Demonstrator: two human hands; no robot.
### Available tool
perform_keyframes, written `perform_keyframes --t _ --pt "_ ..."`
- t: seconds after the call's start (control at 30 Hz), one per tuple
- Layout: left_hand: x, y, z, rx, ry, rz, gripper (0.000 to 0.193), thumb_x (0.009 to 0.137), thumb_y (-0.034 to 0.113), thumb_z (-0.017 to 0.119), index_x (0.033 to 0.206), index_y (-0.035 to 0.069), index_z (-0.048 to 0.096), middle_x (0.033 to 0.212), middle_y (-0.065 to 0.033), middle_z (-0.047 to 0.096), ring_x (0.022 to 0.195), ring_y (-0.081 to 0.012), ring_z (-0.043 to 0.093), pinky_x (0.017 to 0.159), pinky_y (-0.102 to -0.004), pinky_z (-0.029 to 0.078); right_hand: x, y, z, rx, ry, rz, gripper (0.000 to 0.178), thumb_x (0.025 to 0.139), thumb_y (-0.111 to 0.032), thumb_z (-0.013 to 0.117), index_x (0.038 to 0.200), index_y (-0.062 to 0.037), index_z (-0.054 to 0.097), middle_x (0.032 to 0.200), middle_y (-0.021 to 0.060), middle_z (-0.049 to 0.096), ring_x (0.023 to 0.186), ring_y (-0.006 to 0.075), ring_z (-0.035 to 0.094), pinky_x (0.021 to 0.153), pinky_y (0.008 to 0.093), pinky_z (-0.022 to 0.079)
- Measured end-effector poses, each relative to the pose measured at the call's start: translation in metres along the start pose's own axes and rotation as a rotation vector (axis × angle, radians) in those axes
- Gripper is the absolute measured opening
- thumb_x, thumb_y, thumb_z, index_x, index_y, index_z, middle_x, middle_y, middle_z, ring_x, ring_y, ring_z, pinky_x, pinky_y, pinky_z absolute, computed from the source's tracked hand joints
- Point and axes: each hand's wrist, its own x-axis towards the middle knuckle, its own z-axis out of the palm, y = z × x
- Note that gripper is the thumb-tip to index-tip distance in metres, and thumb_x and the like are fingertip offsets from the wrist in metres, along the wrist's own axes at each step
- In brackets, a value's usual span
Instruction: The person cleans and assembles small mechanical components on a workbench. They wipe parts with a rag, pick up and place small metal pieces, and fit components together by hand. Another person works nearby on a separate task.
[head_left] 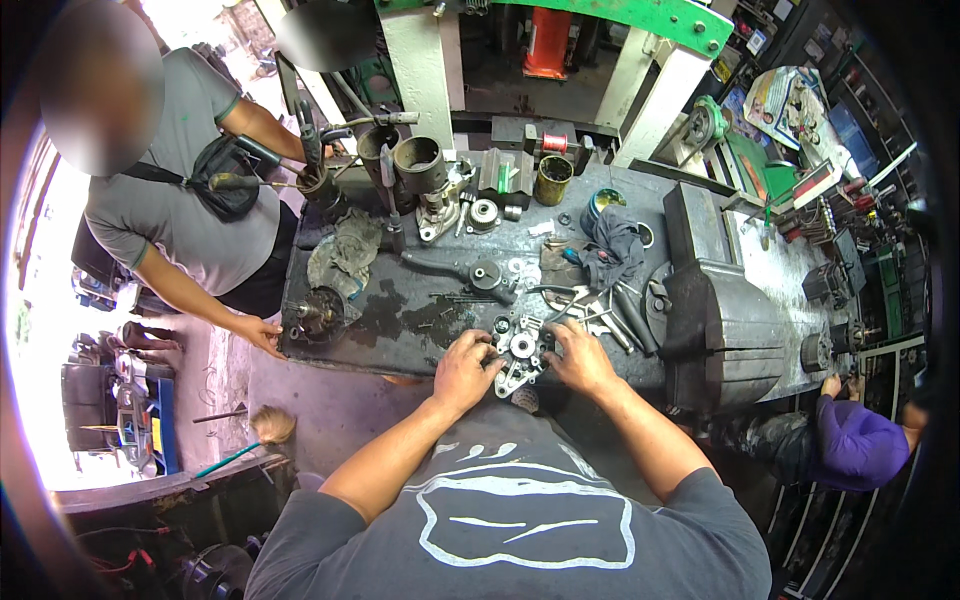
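Observation:
A silver metal housing with round bearing holes (pixel 522 355) lies at the near edge of the dark, oily workbench (pixel 400 320). My left hand (pixel 464 370) grips its left side and my right hand (pixel 580 358) holds its right side, fingers curled over the part. Just beyond it lie several wrenches and steel rods (pixel 600 315).
A person in a grey shirt (pixel 180 190) stands at the bench's left end, one hand on its corner. A large grey vise (pixel 720 320) sits to the right. Cylinders, gears, a rag (pixel 612 245) and a tin (pixel 552 178) crowd the back. Someone in purple (pixel 858 440) crouches at lower right.

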Motion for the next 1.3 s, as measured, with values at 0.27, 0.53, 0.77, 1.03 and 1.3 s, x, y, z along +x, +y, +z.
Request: perform_keyframes --t 0.27,0.53,0.77,1.03,1.3 --pt "0.0 0.004 0.003 -0.045 0.02 -0.08 0.022 0.088 0.025 0.087 0.099 0.007 0.08 0.114 -0.0068 0.074 0.11 -0.0308 0.073 0.096 -0.0433 0.058 0.014 0.006 0.016 0.007 0.135 -0.048 0.033 0.098 -0.022 0.075 0.126 -0.005 0.07 0.118 0.0208 0.067 0.103 0.0452 0.072 0.089 0.0537 0.06" --pt "0.023 0.006 0.001 0.006 0.106 0.059 0.028 0.09 0.02 0.084 0.113 0.006 0.077 0.117 -0.011 0.073 0.113 -0.0339 0.072 0.097 -0.044 0.057 0.029 0.011 0.025 -0.034 0.247 -0.057 0.03 0.095 -0.024 0.083 0.097 0.0005 0.066 0.106 0.0234 0.067 0.095 0.0463 0.071 0.083 0.054 0.059" --pt "0.076 0.001 -0.001 0.084 -0.13 0.099 0.026 0.093 0.027 0.083 0.112 0.009 0.082 0.118 -0.0082 0.074 0.116 -0.0316 0.07 0.101 -0.0431 0.056 0.03 0.005 0.027 0.027 0.249 -0.008 0.029 0.095 -0.025 0.082 0.098 0.0011 0.07 0.104 0.0234 0.067 0.095 0.0468 0.072 0.085 0.0533 0.06" --pt "0.076 0.0 0.013 0.065 -0.075 0.162 0.019 0.093 0.019 0.082 0.108 0.008 0.083 0.114 -0.0083 0.076 0.111 -0.0304 0.072 0.098 -0.0425 0.057 0.03 0.004 0.029 0.091 0.237 0.004 0.029 0.097 -0.025 0.08 0.1 0.0016 0.071 0.11 0.0218 0.066 0.1 0.0449 0.072 0.087 0.0537 0.059" --pt "0.082 0.004 0.01 0.076 -0.165 0.02 0.023 0.092 0.022 0.083 0.111 0.008 0.082 0.115 -0.0088 0.075 0.114 -0.0321 0.071 0.102 -0.0442 0.056 0.027 0.004 0.026 0.097 0.304 -0.034 0.026 0.097 -0.024 0.079 0.104 0.0001 0.073 0.106 0.0224 0.069 0.099 0.0448 0.073 0.088 0.0536 0.06"
